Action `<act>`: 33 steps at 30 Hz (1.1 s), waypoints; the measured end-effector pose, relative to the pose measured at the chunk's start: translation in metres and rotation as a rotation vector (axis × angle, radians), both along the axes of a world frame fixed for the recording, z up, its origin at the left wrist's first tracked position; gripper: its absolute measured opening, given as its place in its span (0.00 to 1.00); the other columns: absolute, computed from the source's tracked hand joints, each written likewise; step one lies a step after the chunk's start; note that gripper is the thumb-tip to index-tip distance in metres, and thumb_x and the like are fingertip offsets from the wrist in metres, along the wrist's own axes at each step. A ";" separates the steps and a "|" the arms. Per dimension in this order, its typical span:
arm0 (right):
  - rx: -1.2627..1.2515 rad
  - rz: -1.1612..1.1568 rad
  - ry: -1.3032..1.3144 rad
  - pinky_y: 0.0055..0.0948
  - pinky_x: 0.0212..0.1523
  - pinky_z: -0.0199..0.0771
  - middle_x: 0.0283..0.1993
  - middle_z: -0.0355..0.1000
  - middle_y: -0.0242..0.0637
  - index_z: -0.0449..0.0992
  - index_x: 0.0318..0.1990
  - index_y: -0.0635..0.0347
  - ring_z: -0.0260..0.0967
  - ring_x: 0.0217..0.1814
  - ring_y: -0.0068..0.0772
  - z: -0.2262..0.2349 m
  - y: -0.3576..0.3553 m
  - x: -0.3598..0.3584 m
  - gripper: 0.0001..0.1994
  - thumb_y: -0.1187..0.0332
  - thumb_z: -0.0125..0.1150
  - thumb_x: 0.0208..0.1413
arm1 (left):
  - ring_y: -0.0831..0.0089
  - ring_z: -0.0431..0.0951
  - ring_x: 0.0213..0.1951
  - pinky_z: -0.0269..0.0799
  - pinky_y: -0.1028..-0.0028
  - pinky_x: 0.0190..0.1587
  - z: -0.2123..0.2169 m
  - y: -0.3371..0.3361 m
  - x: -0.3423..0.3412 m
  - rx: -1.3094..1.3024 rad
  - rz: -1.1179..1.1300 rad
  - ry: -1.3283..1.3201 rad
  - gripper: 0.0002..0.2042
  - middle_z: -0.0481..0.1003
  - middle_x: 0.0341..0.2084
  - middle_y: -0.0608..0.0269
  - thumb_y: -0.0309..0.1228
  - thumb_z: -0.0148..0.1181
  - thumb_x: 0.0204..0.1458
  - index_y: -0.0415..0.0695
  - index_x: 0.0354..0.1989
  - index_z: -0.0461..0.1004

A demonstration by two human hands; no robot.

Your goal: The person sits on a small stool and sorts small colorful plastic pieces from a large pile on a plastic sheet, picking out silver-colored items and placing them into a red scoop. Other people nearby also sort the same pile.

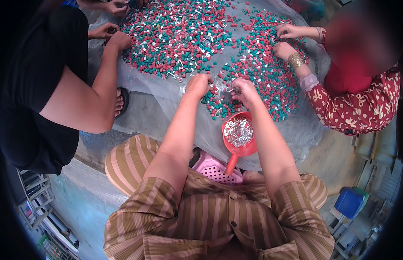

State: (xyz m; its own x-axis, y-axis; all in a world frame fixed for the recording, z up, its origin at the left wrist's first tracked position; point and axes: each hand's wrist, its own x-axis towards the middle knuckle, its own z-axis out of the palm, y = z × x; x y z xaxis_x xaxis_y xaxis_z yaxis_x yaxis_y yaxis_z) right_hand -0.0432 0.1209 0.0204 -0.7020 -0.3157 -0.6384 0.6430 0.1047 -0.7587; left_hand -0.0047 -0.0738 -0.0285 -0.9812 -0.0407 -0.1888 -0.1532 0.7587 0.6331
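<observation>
My left hand (199, 86) is closed in a pinch over the near edge of a spread of small red, green and white cone-like pieces (175, 37). What its fingertips hold, if anything, is hidden. Just to its right, my right hand (245, 92) pinches a small white hook (229, 89), which pokes out on its left side. Below the right hand, a red plastic scoop (238, 151) with a stubby handle holds many white and silvery hooks (239, 131). Some loose white hooks (174, 77) lie among the coloured pieces left of my hands.
Clear plastic sheeting (154, 91) lies under the pieces. A co-worker in black (76, 86) sits at left, and another in a red patterned top (340, 106) at right; both reach into the spread. A pink perforated plastic stool or basket (210, 168) is below the scoop.
</observation>
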 end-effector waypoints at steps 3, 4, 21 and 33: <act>-0.117 0.092 -0.128 0.25 0.24 0.71 0.28 0.70 0.36 0.71 0.29 0.60 0.68 0.24 0.25 0.017 -0.007 0.007 0.05 0.70 0.53 0.46 | 0.58 0.77 0.38 0.72 0.62 0.40 0.005 0.004 0.000 -0.065 0.011 0.006 0.10 0.77 0.31 0.55 0.29 0.65 0.39 0.45 0.33 0.77; -0.033 0.196 -0.116 0.24 0.24 0.71 0.25 0.70 0.35 0.73 0.28 0.61 0.69 0.23 0.25 0.013 -0.010 0.007 0.05 0.70 0.55 0.45 | 0.58 0.77 0.38 0.72 0.62 0.40 0.006 0.006 -0.001 -0.089 0.015 0.001 0.09 0.77 0.31 0.55 0.29 0.65 0.39 0.45 0.32 0.77; 0.975 1.219 0.852 0.39 0.44 0.73 0.41 0.74 0.43 0.78 0.36 0.54 0.72 0.44 0.45 0.001 -0.032 0.030 0.10 0.68 0.63 0.43 | 0.82 0.72 0.21 0.62 0.83 0.21 0.073 -0.022 -0.008 1.046 0.094 -0.432 0.09 0.74 0.22 0.68 0.27 0.66 0.44 0.41 0.31 0.72; 0.540 0.602 0.681 0.31 0.31 0.70 0.22 0.72 0.40 0.75 0.25 0.64 0.70 0.25 0.31 0.035 0.059 -0.008 0.08 0.68 0.61 0.40 | 0.65 0.79 0.34 0.74 0.70 0.39 0.121 0.108 0.040 0.104 -0.742 -0.505 0.15 0.79 0.30 0.57 0.29 0.67 0.37 0.42 0.37 0.78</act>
State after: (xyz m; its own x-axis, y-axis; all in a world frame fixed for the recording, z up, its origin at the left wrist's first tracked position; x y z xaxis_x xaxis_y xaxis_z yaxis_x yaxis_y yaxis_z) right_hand -0.0509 0.1797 0.0551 -0.7868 -0.5227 -0.3283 -0.1713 0.6959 -0.6974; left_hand 0.0353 0.0344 0.0930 -0.5476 0.6113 -0.5714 0.0748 0.7159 0.6942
